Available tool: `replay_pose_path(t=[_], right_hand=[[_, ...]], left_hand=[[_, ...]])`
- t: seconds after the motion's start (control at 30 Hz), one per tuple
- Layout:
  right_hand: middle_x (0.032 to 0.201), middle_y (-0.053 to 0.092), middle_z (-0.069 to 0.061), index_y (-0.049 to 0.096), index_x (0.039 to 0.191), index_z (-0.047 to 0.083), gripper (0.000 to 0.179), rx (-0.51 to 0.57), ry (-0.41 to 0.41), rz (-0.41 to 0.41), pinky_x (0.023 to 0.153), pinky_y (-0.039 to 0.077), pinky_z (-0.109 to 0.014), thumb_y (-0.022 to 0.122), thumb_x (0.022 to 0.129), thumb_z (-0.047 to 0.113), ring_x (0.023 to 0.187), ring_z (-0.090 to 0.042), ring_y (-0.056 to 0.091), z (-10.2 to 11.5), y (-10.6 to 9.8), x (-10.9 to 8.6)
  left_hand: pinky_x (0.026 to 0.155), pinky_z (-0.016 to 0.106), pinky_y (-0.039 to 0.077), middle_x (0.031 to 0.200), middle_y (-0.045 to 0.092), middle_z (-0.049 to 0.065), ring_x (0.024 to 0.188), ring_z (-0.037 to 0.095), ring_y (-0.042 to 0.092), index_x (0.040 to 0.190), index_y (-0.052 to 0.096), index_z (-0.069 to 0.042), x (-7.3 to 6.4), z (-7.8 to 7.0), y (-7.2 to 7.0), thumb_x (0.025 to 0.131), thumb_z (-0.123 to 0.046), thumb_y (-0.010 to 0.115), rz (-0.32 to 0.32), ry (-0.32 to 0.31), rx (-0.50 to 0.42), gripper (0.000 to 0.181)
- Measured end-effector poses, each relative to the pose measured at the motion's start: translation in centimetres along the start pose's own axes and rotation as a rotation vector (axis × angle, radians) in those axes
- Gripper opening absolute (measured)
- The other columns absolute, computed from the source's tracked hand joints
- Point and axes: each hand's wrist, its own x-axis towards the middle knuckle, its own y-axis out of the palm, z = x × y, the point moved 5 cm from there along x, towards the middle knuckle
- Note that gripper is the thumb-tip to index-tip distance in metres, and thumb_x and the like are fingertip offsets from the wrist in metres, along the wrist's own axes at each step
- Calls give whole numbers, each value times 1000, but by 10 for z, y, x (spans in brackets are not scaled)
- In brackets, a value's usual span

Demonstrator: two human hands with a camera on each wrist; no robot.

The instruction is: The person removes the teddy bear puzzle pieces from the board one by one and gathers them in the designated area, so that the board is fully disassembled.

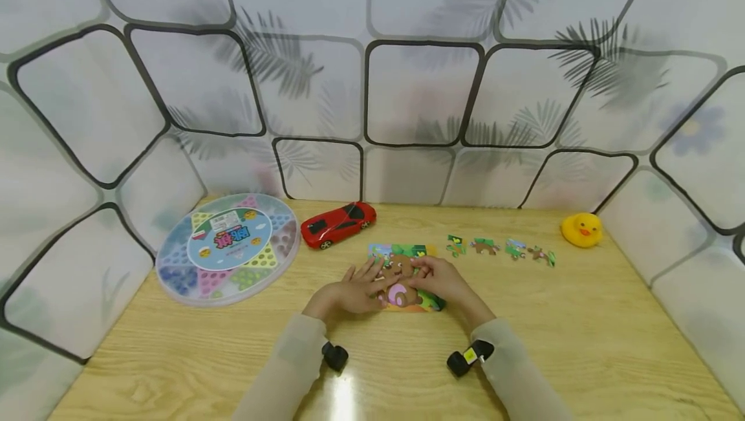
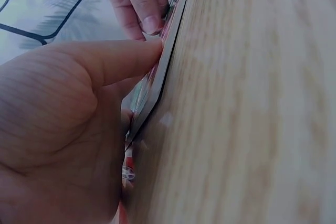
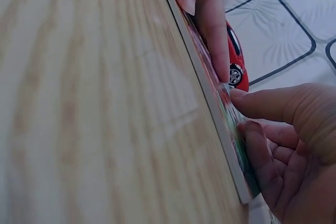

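A bear jigsaw puzzle (image 1: 399, 294) lies flat on the wooden table in front of me, its brown bear on a green and orange background. Across its left part rests my left hand (image 1: 356, 293), with fingers spread and fairly straight, the thumb touching the near side. My right hand (image 1: 447, 280) is over the right part. Its thumb and bent fingers close on a puzzle piece at the board's surface, mostly hidden by the fingers. In the right wrist view, the right thumb (image 3: 262, 102) and the fingertips are right at the picture surface, beside the puzzle's raised edge.
Several loose puzzle pieces (image 1: 484, 246) lie in a row right of the puzzle. A yellow rubber duck (image 1: 582, 230) sits at the far right. Behind the puzzle, to the left, stands a red toy car (image 1: 339, 224), beside a round board game (image 1: 285, 240). Patterned fabric walls (image 1: 425, 94) enclose the table's back and sides.
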Motion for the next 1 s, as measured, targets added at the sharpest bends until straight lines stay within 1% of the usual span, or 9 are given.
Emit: replay_pose_path(t=[0.17, 0.27, 0.4, 0.53, 0.73, 0.8, 1.0], right_hand=[[76, 60, -2, 57, 121, -7, 48, -15, 19, 5, 57, 43, -24, 75, 81, 12, 64, -12, 52, 3, 1, 1], [75, 59, -1, 57, 121, -6, 48, -29, 32, 0, 58, 43, -25, 75, 80, 10, 64, -12, 52, 3, 1, 2], [75, 60, -1, 57, 121, -6, 48, -41, 37, -3, 58, 43, -25, 76, 79, 9, 64, -12, 52, 3, 2, 2], [76, 59, -2, 56, 121, -5, 48, -44, 40, -7, 59, 45, -26, 76, 79, 8, 64, -12, 53, 3, 2, 1], [78, 57, -1, 55, 119, 3, 46, -46, 56, -19, 59, 45, -27, 76, 79, 10, 64, -13, 53, 1, 3, 1], [78, 57, -1, 54, 118, 3, 44, -40, 48, -19, 58, 44, -26, 75, 81, 10, 64, -12, 52, 1, 3, 0], [82, 58, -7, 52, 117, 1, 34, 45, 12, -16, 58, 42, -25, 68, 87, 10, 64, -14, 50, 3, 2, -1]], left_hand=[[110, 57, -5, 157, -12, 12, 142, 28, -18, 153, 16, -26, 0, 0, -1, 101, -37, 37, 6, -3, 3, 57], [110, 57, -6, 157, -11, 11, 142, 27, -18, 154, 13, -24, 0, 1, -1, 101, -37, 38, -1, -5, -6, 59], [110, 56, -8, 158, -9, 11, 143, 26, -17, 154, 7, -17, -1, 1, -1, 100, -37, 40, -13, -8, -25, 66], [110, 54, -10, 158, -8, 10, 143, 26, -18, 153, 6, -11, -1, 0, -2, 100, -36, 40, -13, -7, -44, 68], [110, 54, -10, 158, -8, 10, 143, 27, -17, 153, 6, -10, -1, -1, -2, 100, -35, 40, -5, -7, -41, 68], [111, 54, -10, 158, -8, 10, 143, 26, -17, 153, 7, -11, -1, 0, -2, 100, -36, 40, -4, -8, -37, 67], [111, 55, -9, 158, -9, 8, 143, 25, -18, 154, 6, -14, -1, 0, -3, 100, -38, 40, 0, -15, -34, 68]])
